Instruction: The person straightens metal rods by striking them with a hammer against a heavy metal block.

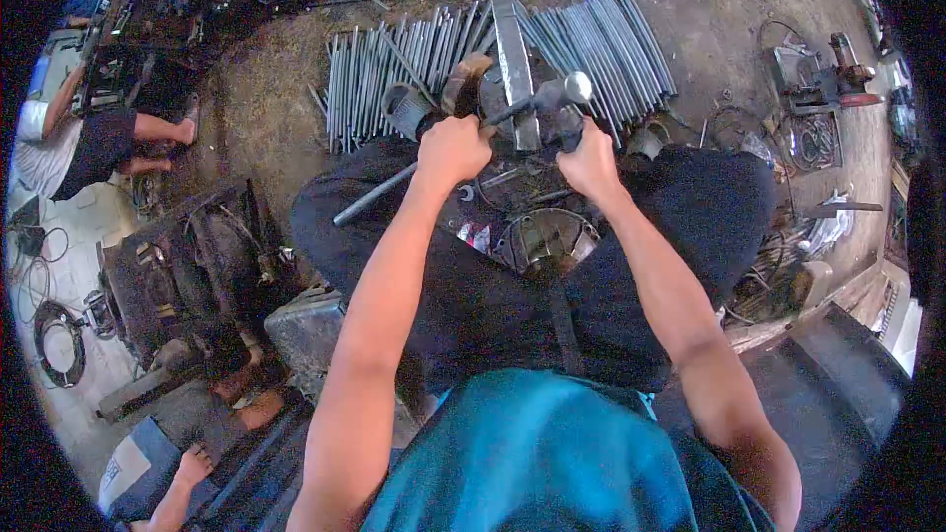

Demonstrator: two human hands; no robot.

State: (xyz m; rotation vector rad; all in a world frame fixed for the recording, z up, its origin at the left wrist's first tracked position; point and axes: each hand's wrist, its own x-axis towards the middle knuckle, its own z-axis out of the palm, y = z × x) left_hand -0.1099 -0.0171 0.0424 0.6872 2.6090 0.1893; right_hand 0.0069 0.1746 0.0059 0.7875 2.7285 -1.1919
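My left hand [454, 151] is closed around the long metal handle of a hammer [377, 195]. The handle slants up to the right, and its head with a round shiny face is just above my right hand [590, 160]. That hand is closed on a dark tool [569, 128] whose kind I cannot make out. Between my hands and beyond them lies a long flat metal bar [511, 49], pointing away from me. A row of grey metal rods [367, 84] lies left of the bar, and more rods [606, 49] lie to its right.
Between my crossed legs is a round metal part [547, 236]. Beyond my left hand stands a curved brown piece [466, 82] beside a metal cup-like part [404, 108]. A machine [847, 74] is at far right. Other people sit at left [89, 148] and lower left [187, 453].
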